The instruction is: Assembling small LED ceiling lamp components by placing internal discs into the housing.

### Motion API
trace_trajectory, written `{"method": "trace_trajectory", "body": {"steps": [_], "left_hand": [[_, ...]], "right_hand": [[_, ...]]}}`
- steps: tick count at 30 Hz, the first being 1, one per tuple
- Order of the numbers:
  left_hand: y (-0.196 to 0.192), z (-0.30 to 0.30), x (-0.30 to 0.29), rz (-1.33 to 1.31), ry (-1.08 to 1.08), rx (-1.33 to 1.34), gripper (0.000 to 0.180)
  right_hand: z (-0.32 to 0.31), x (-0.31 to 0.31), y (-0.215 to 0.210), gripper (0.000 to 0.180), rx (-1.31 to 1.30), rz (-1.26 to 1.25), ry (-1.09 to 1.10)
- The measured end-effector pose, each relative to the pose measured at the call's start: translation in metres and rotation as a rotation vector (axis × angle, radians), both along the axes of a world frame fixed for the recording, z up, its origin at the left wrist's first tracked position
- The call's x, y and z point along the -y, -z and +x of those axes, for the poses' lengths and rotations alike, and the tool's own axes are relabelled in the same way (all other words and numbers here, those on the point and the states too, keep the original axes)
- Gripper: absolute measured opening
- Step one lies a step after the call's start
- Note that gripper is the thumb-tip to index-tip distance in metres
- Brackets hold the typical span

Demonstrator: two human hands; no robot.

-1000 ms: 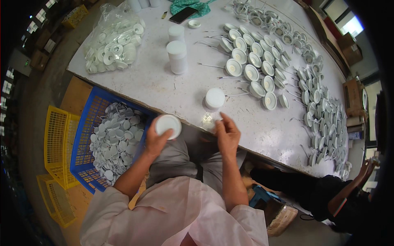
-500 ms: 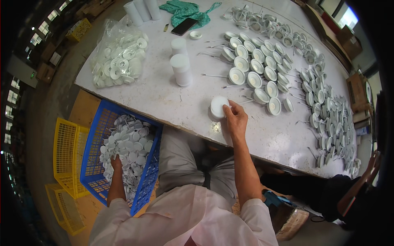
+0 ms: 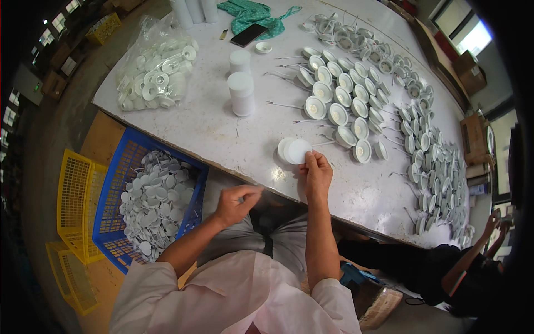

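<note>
My right hand (image 3: 318, 175) pinches a thin white round disc (image 3: 299, 152) by its edge, over the near part of the table. More white discs (image 3: 282, 148) show partly from behind it, at its left. My left hand (image 3: 238, 205) is in front of the table edge, above my lap, with its fingers drawn together. Whatever it may hold is hidden, and the fingertips are slightly blurred. Down to the left, a blue plastic basket (image 3: 105, 214) holds a heap of white round-headed pieces with thin stems (image 3: 154, 200).
Stacked white discs (image 3: 241, 94) stand mid-table, left of rows of white lamp cups with wires (image 3: 339, 114). More wired lamps (image 3: 431, 161) crowd the right side. A clear bag of white rings (image 3: 156, 75), a phone (image 3: 248, 35) and green cloth (image 3: 253, 16) lie farther back. Another person (image 3: 439, 273) is at the right.
My left hand has come up out of the blue basket to the table edge. In my right hand, a disc now sits offset to the right of those beside it. The view has shifted slightly.
</note>
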State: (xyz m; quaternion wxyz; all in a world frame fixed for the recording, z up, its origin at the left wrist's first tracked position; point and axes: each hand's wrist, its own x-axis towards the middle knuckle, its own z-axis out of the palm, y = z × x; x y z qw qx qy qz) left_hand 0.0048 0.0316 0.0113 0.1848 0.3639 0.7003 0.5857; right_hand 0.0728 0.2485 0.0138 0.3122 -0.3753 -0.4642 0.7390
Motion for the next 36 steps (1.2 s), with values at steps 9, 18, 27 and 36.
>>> {"method": "trace_trajectory", "body": {"steps": [9, 18, 27, 36], "left_hand": [[-0.028, 0.0, -0.055, 0.106, -0.051, -0.127, 0.017], [-0.049, 0.013, -0.089, 0.006, 0.0, 0.255, 0.02], [-0.033, 0.024, -0.098, -0.16, 0.124, 0.387, 0.019], [-0.025, 0.017, -0.088, -0.168, 0.306, 0.537, 0.016]], "right_hand": [[0.009, -0.005, -0.001, 0.02, 0.083, 0.115, 0.015], [0.041, 0.024, -0.018, 0.015, -0.227, -0.267, 0.055], [0.063, 0.031, 0.001, 0.016, -0.086, -0.127, -0.008], [0.074, 0.032, -0.001, 0.014, -0.11, -0.136, -0.084]]}}
